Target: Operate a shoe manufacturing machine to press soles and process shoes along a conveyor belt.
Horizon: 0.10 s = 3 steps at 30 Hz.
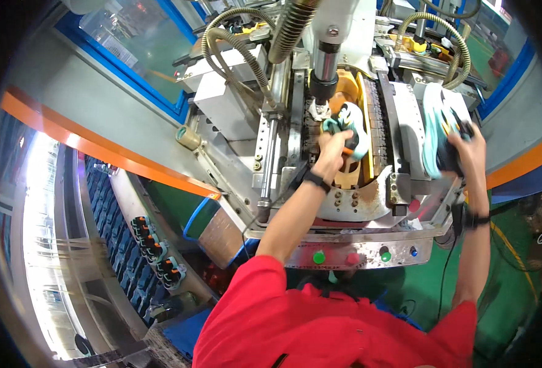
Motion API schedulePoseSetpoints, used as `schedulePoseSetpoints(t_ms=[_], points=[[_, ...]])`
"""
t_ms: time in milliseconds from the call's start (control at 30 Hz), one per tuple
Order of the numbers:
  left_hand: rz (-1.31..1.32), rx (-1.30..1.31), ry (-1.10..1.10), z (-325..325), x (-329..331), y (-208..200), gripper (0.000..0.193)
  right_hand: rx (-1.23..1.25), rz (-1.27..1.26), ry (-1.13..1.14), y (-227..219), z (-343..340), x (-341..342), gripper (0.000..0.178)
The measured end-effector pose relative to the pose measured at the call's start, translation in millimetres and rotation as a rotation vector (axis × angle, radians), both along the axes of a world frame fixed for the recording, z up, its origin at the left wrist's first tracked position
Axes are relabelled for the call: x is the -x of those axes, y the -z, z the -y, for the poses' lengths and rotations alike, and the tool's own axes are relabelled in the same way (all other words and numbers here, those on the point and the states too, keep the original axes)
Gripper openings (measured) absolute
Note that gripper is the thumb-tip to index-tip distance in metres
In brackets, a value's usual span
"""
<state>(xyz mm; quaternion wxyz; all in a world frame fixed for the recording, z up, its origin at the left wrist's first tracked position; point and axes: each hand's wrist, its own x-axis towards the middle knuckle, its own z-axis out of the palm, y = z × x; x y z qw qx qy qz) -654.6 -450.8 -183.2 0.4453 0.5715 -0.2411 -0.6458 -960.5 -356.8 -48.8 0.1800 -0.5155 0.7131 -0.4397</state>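
My left hand [334, 147] is closed on a shoe [360, 138] with a pale teal and white sole and dark and orange parts. That shoe is in the yellow-sided bed [366, 92] of a pressing machine, just under its upright metal ram [326, 67]. Off to the right, my right hand [469, 147] grips another shoe [431, 138] of the same colours, held beside the machine bed with its pale teal side showing. The right fingers are partly hidden behind this shoe and slightly smeared by motion. Both wrists carry dark bands.
Coiled hoses [237, 34] and a steel rod [272, 162] flank the bed. Coloured push buttons [319, 257] line the machine's front panel [295, 260]. An orange rail [117, 156] runs to the left. Several shoes [148, 239] lie beside a dark conveyor [114, 227] at lower left.
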Motion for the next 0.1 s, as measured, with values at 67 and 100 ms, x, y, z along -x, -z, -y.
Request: schedulePoseSetpoints(t_ms=[67, 100], points=[[-0.394, 0.122, 0.071, -53.3, -17.6, -20.5, 0.051, -0.149, -0.147, -0.061, 0.7, 58.2, -8.7, 0.058], [-0.384, 0.123, 0.055, -56.7, -31.9, -21.6, 0.051, -0.310, -0.203, -0.081, -0.2, 86.1, -36.8, 0.069]])
